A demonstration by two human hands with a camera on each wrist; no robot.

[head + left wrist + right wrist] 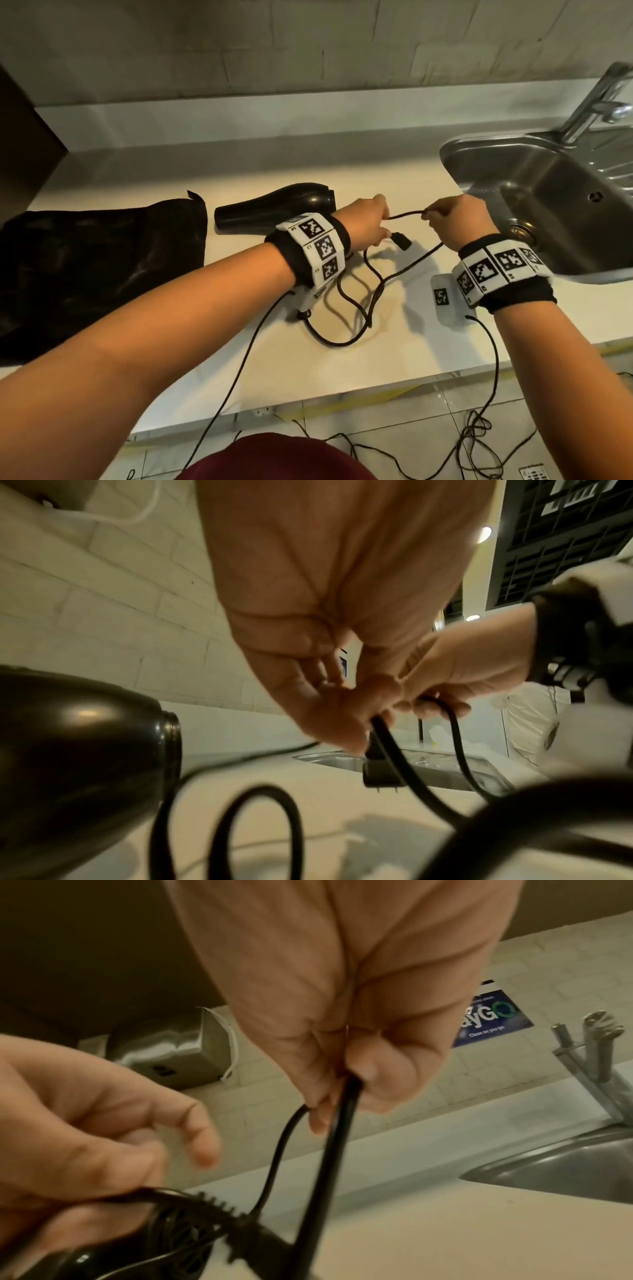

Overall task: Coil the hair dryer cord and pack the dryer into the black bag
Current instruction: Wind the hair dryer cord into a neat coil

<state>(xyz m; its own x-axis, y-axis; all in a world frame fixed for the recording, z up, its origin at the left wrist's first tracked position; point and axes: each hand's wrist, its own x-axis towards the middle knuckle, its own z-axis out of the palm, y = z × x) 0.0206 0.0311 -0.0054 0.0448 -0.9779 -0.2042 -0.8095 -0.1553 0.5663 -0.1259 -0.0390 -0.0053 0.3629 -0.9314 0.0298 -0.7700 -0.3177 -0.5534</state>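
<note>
The black hair dryer (274, 209) lies on its side on the pale counter, nozzle toward the flat black bag (102, 274) at the left. My left hand (383, 226) grips the black cord (404, 214) close to its plug (402, 240), which hangs just below the fingers. My right hand (430, 216) pinches the same cord a short span to the right. In the right wrist view the thumb and fingers (369, 1085) clamp a bend of the cord (329, 1150). The rest of the cord lies in loose loops (356, 308) on the counter in front of the dryer.
A steel sink (479, 161) with a faucet (599, 102) fills the right side, its rim just behind my right hand. The counter's front edge (308, 397) runs below my forearms. Thin camera cables (493, 377) hang from my wrists to the tiled floor.
</note>
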